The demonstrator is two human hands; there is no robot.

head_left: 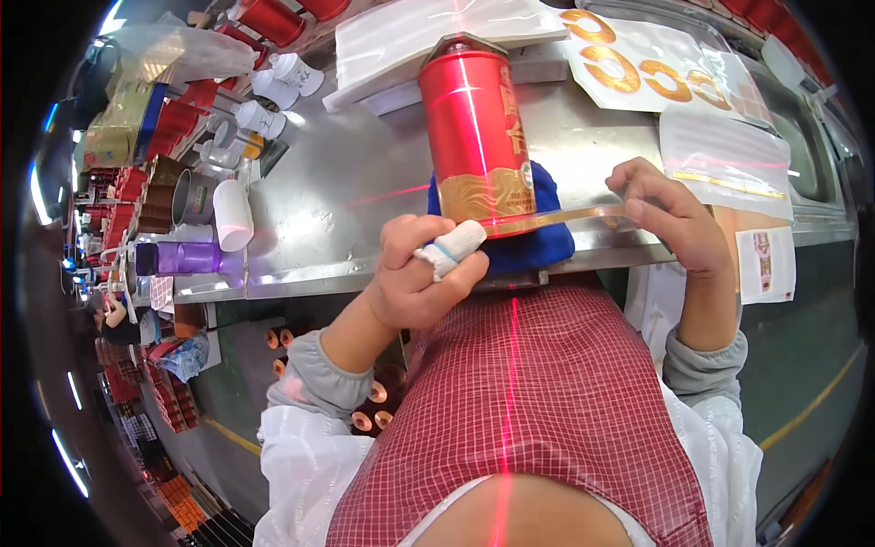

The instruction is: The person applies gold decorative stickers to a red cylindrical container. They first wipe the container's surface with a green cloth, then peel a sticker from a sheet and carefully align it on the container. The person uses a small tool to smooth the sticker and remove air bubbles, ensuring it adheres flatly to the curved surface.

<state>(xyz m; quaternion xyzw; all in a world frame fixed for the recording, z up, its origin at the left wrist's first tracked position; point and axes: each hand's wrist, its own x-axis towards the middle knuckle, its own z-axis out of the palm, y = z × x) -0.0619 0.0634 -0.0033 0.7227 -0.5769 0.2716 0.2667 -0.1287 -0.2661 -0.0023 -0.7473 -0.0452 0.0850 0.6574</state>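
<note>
A red cylindrical bottle (474,128) with a gold wave pattern lies on a blue cloth (551,239), its dark angular cap (460,43) pointing away from me. A narrow gold strip (570,216) runs along the bottle's near end and stretches off to the right. My left hand (424,273) is closed at the near left edge of the bottle, pressing the strip there; a white wrap (456,246) covers one finger. In my right hand (670,214), the strip's free end is pinched between thumb and fingers, apart from the bottle.
Sheets with gold C-shaped stickers (611,68) and a sheet with gold strips (729,182) lie at the right. White foam (392,55) is behind the bottle. White bottles (296,73), a paper roll (233,214) and a purple bottle (187,258) stand left. A sink (811,137) is far right.
</note>
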